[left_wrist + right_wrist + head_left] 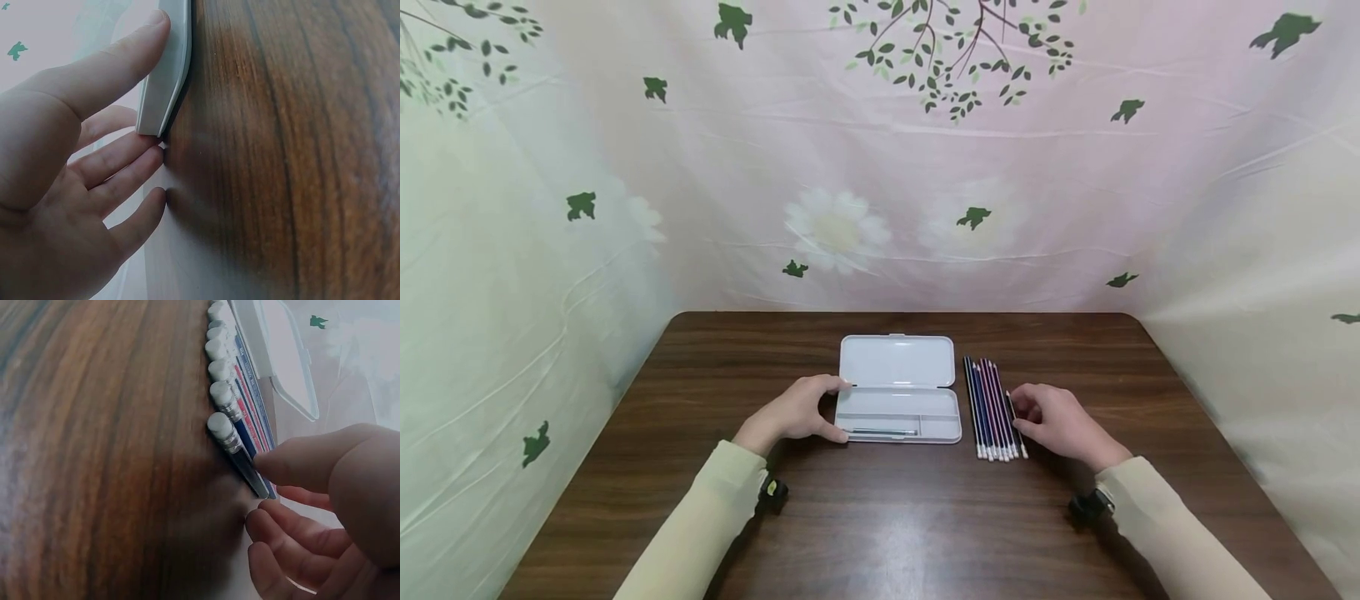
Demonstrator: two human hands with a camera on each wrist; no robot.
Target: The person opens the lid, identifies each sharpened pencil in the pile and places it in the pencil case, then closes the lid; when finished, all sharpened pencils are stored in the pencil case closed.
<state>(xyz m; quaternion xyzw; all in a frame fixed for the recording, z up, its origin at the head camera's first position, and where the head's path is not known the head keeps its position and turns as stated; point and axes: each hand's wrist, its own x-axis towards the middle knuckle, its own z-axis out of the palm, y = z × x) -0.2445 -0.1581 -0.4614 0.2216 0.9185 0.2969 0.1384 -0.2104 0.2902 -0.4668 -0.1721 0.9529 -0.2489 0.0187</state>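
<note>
A white pencil case (897,361) lies with its lid folded back on the table. One pencil (883,432) rests in its long front compartment. My left hand (801,408) holds the case's left end, thumb along the front wall (169,69) and fingers around the corner. To the right of the case, several dark and reddish pencils (988,408) lie side by side, white erasers toward me. My right hand (1060,421) pinches the rightmost pencil, a dark one (231,440), between thumb and fingers. Its eraser end points toward me, slightly apart from the row.
The brown wooden table (880,517) extends in front of the case and to both sides. A patterned cloth (880,158) with leaves, birds and flowers hangs behind the table and along its sides. A dark wrist device (1092,504) sits at my right cuff.
</note>
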